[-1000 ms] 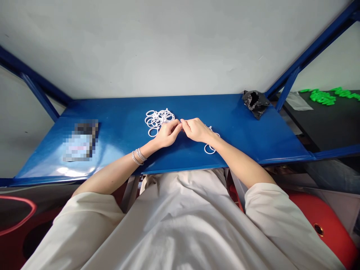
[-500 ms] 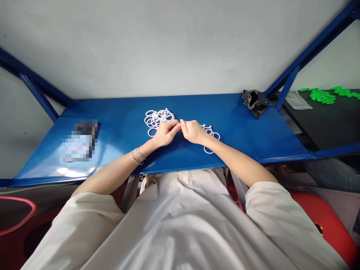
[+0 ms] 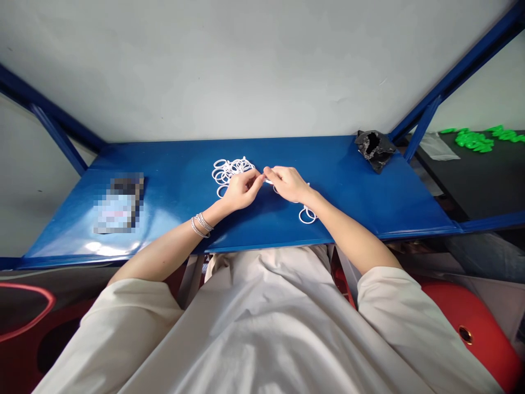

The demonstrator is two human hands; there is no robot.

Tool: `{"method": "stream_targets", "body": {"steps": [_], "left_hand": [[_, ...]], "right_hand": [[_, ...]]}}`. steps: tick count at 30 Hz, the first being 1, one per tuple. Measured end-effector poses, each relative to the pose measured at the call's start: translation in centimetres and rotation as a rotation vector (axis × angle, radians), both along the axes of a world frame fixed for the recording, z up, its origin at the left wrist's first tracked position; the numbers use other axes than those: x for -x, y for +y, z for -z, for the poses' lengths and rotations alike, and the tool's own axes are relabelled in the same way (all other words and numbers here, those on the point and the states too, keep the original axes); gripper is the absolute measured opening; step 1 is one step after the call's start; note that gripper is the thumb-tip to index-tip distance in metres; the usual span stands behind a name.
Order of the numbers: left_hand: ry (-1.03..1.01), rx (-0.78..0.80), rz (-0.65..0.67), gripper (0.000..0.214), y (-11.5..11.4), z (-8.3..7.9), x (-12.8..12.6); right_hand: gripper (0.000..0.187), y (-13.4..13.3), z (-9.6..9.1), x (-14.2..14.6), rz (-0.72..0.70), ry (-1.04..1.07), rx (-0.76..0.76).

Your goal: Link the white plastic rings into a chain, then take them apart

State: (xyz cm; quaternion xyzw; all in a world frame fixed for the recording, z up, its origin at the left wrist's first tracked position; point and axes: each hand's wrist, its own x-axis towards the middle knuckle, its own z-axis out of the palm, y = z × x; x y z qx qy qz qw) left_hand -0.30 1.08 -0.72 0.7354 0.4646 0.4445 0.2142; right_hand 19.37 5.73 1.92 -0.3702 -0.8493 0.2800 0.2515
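My left hand [image 3: 241, 190] is closed in a pinch, thumb against fingers, beside a pile of white rings [image 3: 223, 173] with small knobs. Its fingertips meet those of my right hand [image 3: 288, 183] above the blue table. What the left fingertips pinch is hidden. My right hand is closed on a white ring [image 3: 269, 181], of which only a small part shows below the thumb and fingers. Several more white rings [image 3: 307, 215] lie under and beside my right wrist, partly covered by it.
The blue table [image 3: 176, 164] has a grey wall behind it and blue frame bars at both sides. A blurred-out flat object [image 3: 118, 205] lies at left. A crumpled black bag [image 3: 375, 150] stands at the back right. Green pieces [image 3: 476, 140] lie on a dark surface beyond.
My right hand has shifted slightly up and right, and part of a white ring now shows beneath its fingers. My left hand stays nearly in place, still pinched.
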Motion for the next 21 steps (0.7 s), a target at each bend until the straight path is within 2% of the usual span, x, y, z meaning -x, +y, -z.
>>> {"method": "stream_targets", "body": {"steps": [2, 5, 8, 12, 16, 21], "left_hand": [[0.064, -0.054, -0.099, 0.042, 0.4, -0.5, 0.6], [0.236, -0.113, -0.265, 0.035, 1.0, -1.4, 1.7], [0.422, -0.095, -0.374, 0.033, 1.6, -1.9, 2.8], [0.566, -0.021, -0.45, 0.029, 2.1, -1.9, 3.8], [0.679, 0.053, -0.559, 0.022, 2.1, -1.5, 4.0], [0.659, 0.011, -0.648, 0.015, 1.6, -1.1, 3.9]], "right_hand": [[0.063, 1.1, -0.3, -0.9, 0.066, 0.034, -0.045], [0.04, 2.6, -0.8, -2.6, 0.162, -0.011, -0.059], [0.024, 3.5, -1.1, -3.8, 0.134, -0.175, -0.003], [0.024, 3.2, -0.8, -3.6, 0.037, -0.261, -0.002], [0.015, 2.3, -0.4, -2.6, 0.04, -0.342, 0.022], [0.011, 2.0, -0.9, -2.3, 0.034, -0.219, -0.008]]}}
